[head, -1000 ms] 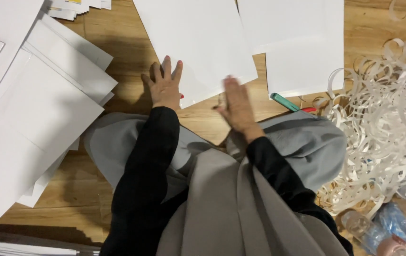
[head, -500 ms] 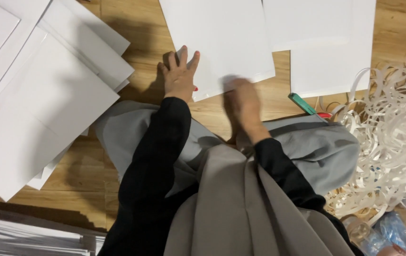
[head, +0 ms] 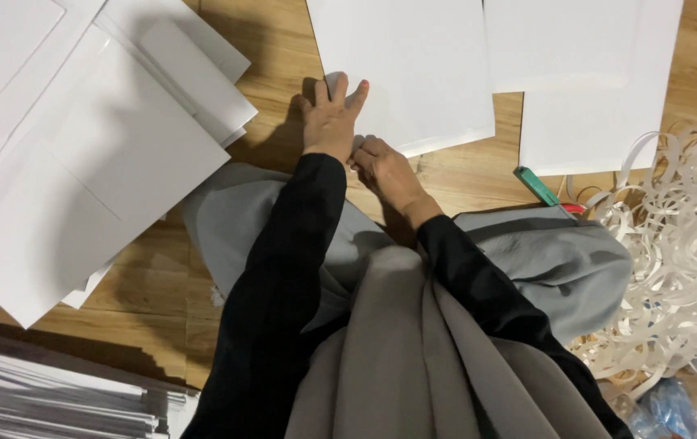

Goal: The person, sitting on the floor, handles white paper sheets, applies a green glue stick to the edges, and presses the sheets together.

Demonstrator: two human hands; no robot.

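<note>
Wooden floor [head: 462,175] shows bare only in strips around the white sheet [head: 401,69]. Beside its near-left corner my left hand [head: 331,118] presses flat, fingers spread; my right hand [head: 385,167] pinches that edge. Paper strips [head: 674,244] crowd its right, stacked sheets [head: 80,154] its left.

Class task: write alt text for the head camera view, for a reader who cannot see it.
Seen from above, a person's left hand presses flat on a white sheet on a wooden floor, while the right hand grips the sheet's near edge. More white sheets lie at left, and curly paper strips at right.
</note>
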